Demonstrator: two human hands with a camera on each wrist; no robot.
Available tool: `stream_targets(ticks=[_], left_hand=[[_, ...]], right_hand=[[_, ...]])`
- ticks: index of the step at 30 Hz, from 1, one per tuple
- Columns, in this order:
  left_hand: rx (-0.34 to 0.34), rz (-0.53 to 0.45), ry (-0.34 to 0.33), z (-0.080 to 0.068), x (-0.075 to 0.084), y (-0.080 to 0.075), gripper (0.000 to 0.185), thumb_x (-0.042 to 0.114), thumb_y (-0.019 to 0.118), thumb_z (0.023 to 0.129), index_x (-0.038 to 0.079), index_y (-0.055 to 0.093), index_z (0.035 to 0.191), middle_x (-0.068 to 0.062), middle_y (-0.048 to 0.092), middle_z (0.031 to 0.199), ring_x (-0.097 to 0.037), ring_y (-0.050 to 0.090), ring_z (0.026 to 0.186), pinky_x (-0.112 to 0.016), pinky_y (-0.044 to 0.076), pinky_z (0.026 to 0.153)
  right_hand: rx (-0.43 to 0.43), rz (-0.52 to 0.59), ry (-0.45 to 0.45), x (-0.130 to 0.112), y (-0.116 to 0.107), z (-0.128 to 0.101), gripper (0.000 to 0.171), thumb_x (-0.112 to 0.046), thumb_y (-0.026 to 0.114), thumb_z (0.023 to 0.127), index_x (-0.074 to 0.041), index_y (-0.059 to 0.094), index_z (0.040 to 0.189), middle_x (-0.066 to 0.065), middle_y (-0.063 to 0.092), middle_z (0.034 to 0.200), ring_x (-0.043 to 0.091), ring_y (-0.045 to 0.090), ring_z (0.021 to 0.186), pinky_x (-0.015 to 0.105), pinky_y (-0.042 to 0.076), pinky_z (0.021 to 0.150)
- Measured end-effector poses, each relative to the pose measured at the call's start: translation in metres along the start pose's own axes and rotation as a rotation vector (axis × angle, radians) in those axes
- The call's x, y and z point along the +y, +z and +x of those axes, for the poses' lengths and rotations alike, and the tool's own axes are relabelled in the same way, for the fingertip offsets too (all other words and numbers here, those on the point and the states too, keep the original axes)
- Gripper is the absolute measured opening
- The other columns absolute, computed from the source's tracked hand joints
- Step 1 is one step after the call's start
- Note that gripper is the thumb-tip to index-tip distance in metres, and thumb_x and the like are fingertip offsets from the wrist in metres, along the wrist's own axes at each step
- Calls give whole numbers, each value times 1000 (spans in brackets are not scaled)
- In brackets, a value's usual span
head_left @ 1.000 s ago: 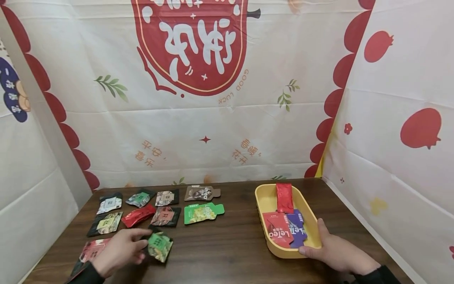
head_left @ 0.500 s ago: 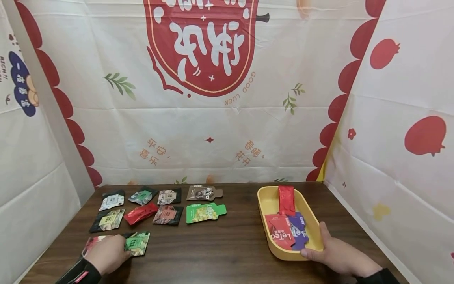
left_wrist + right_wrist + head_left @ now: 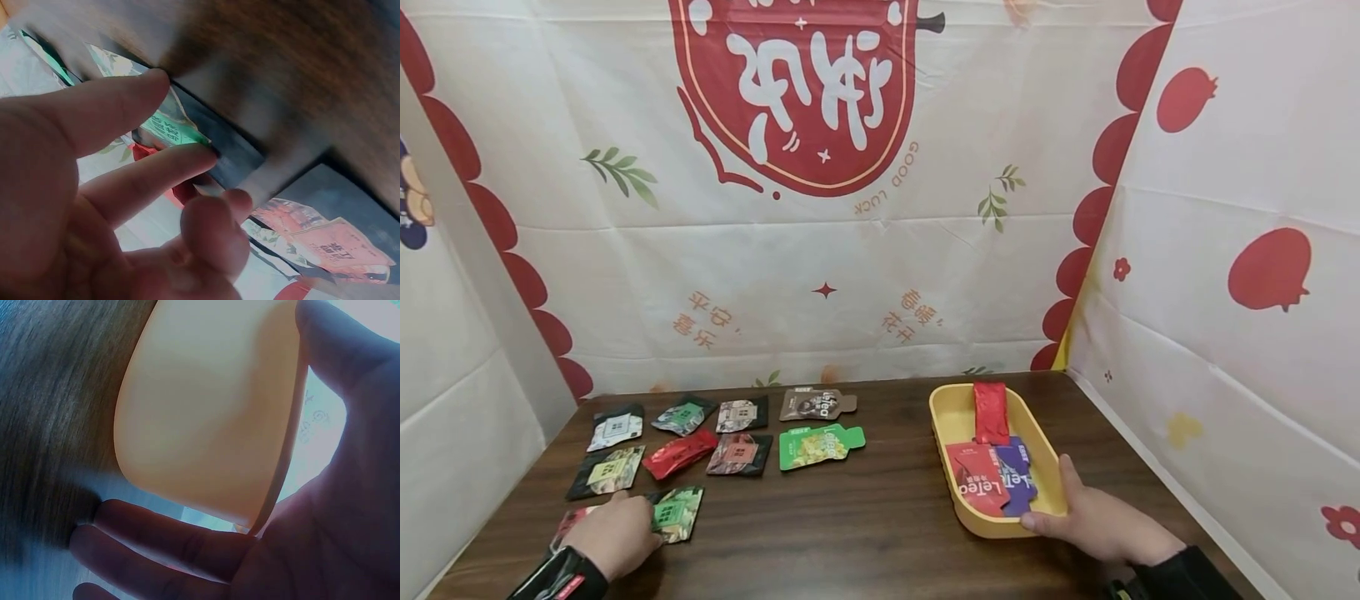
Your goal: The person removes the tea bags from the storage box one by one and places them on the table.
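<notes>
A dark wooden table [image 3: 865, 517] stands in a booth of white cloth [image 3: 865, 250] printed with red shapes. At 7 o'clock the left hand [image 3: 613, 533] lies on the green packet [image 3: 677, 512], fingers [image 3: 156, 172] nearly straight and spread, pressing it flat. At 4 o'clock the right hand [image 3: 1093, 521] grips the yellow tray's [image 3: 943, 408] near corner, thumb on the rim, fingers [image 3: 162, 540] curled under. More packets [image 3: 711, 429] lie at 10 o'clock.
</notes>
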State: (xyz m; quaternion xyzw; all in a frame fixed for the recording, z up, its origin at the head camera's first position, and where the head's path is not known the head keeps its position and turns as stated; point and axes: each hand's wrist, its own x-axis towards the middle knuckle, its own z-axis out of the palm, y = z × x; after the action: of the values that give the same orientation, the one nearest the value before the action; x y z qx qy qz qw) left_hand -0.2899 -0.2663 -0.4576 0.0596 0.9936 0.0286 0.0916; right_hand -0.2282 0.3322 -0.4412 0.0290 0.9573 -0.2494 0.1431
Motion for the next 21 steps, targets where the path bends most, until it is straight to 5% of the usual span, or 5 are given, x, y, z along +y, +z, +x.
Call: stream_targets(ticks=[5, 10, 13, 16, 21], left_hand=[[-5, -3, -28, 1, 9, -8, 27, 30, 72, 88, 5, 68, 80, -12, 64, 81, -29, 61, 72, -59, 49, 67], [74, -14, 68, 6, 39, -28, 27, 31, 69, 92, 6, 68, 83, -8, 64, 78, -27, 62, 70, -55, 50, 67], [196, -67, 232, 16, 72, -37, 25, 29, 70, 92, 5, 71, 99, -10, 68, 89, -31, 66, 83, -54, 51, 74], [256, -188, 409, 32, 115, -42, 46, 30, 70, 94, 4, 62, 131, -21, 64, 121, -40, 58, 116, -56, 45, 93], [171, -483, 607, 66, 205, -51, 71, 39, 60, 100, 3, 32, 154, -22, 37, 153, -38, 33, 140, -53, 29, 110]], right_hand=[[-1, 6, 6, 2, 0, -1, 127, -65, 64, 86, 21, -7, 145, 38, 47, 128, 38, 55, 105, 62, 45, 89], [-5, 5, 17, 3, 0, 0, 128, -67, 64, 85, 20, -6, 146, 36, 48, 127, 38, 55, 103, 62, 46, 88], [-5, 12, 19, 2, 0, 0, 128, -68, 65, 84, 19, -6, 147, 33, 49, 125, 37, 55, 101, 62, 47, 87], [-1, 14, 14, 1, 0, 0, 128, -68, 65, 83, 19, -5, 147, 32, 50, 124, 36, 55, 99, 60, 48, 86], [15, 13, 12, 2, 0, -1, 128, -67, 66, 83, 19, -4, 147, 33, 51, 125, 35, 56, 100, 59, 48, 86]])
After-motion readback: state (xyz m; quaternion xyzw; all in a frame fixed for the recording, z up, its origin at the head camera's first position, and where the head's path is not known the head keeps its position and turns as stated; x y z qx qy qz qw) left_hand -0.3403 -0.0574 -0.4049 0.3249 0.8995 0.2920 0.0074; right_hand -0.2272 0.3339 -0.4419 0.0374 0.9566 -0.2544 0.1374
